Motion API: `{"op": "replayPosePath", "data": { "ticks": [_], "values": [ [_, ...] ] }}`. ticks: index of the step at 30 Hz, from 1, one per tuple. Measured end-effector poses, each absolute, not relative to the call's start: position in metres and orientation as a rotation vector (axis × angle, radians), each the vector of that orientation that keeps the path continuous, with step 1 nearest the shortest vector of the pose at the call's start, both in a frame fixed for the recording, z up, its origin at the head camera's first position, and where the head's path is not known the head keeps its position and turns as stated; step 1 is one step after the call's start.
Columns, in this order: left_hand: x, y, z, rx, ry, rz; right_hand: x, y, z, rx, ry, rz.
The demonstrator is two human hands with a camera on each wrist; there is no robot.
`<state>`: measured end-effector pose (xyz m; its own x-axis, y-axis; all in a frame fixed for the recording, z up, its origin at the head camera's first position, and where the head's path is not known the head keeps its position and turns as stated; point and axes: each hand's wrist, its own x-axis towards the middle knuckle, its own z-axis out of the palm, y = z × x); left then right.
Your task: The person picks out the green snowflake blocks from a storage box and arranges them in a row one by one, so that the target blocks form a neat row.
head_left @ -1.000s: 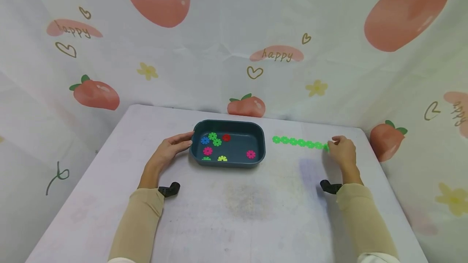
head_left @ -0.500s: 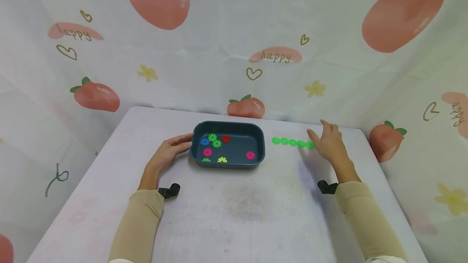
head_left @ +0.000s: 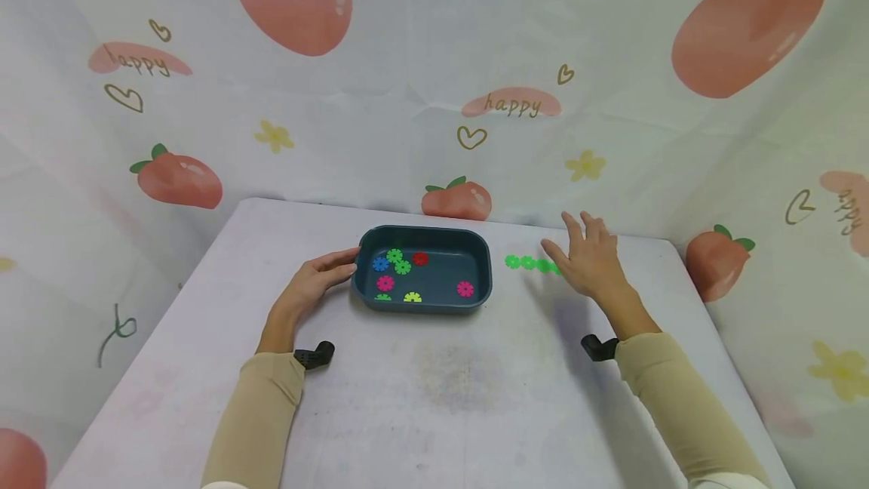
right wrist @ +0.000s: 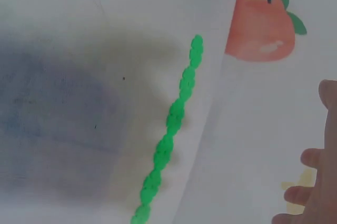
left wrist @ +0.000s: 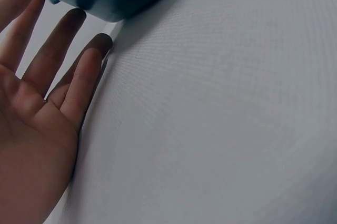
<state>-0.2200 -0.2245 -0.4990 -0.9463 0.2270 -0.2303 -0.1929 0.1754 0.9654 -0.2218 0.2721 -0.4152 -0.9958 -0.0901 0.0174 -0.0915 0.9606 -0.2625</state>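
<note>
Beside the left end of a dark teal tray, my left hand has its fingertips at the outer wall near the rim. In the left wrist view its fingers extend fairly straight toward the tray. Above the table at right, my right hand is raised with fingers spread and nothing in them. Below its fingers runs a row of bright green toothed discs, joined edge to edge; the hand covers its right end in the head view. The right wrist view shows more of the green disc chain lying on the table.
Loose toothed discs lie inside the tray: a blue disc, a red disc, a yellow disc, pink discs and several green ones. A printed cloth hangs behind the white table.
My right hand has left the right end of the green chain, opened its fingers, and moved left above it. The left hand and the tray have stayed in place.
</note>
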Motion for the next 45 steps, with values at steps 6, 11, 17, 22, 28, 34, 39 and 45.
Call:
{"op": "replayPosePath", "data": {
  "ticks": [6, 11, 17, 22, 28, 34, 39, 45],
  "values": [
    [-0.22, -0.225, -0.499, 0.035, 2.143, 1.828, -0.221, 0.257, -0.41, 0.207, -3.109, 0.317],
    [-0.22, -0.226, -0.499, 0.044, 2.138, 1.838, -0.221, 0.244, -0.41, 0.257, -3.103, 0.292],
    [-0.221, -0.226, -0.501, 0.035, 2.127, 1.844, -0.223, 0.229, -0.414, 0.308, -3.1, 0.238],
    [-0.221, -0.226, -0.5, 0.034, 2.114, 1.849, -0.226, 0.217, -0.417, 0.358, -3.09, 0.214],
    [-0.221, -0.226, -0.5, 0.043, 2.113, 1.848, -0.227, 0.202, -0.42, 0.431, -3.087, 0.183],
    [-0.222, -0.225, -0.501, 0.04, 2.117, 1.846, -0.226, 0.188, -0.421, 0.5, -3.104, 0.173],
    [-0.223, -0.224, -0.501, 0.046, 2.11, 1.853, -0.225, 0.175, -0.42, 0.546, -3.099, 0.145],
    [-0.222, -0.225, -0.499, 0.038, 2.117, 1.844, -0.225, 0.162, -0.426, 0.628, -3.068, 0.124]
  ]
}}
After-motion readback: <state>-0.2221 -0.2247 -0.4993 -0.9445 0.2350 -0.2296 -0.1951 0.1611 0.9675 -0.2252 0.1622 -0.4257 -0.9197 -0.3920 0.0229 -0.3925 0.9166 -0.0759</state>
